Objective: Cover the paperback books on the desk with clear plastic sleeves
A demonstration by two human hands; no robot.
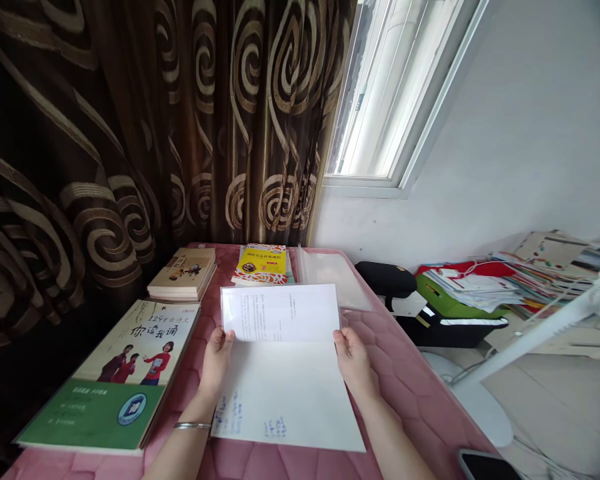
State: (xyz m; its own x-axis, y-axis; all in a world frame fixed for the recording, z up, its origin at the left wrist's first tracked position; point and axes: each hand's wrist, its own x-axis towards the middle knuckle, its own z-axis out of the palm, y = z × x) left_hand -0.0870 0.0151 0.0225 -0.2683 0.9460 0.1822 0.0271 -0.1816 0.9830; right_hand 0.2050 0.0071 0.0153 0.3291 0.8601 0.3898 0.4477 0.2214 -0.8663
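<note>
My left hand (218, 360) pinches the left edge of a white printed sheet (280, 313), thumb on top. On the opposite edge, my right hand (353, 360) grips the same sheet between thumb and fingers. The sheet's upper part tilts up and carries small lines of print. Below it, a larger blank-looking white paper (290, 393) lies toward me, with blue handwriting along its near edge. I cannot tell whether the two are one folded piece. A silver bangle (193, 425) circles my left wrist.
A big green-and-white book (115, 373) and a stack of smaller books (183, 275) lie left on the pink quilted cover (260, 463). A yellow book (263, 262) and clear plastic sleeves (333, 277) are behind the sheet. A phone (485, 465) and white lamp arm (525, 337) are right.
</note>
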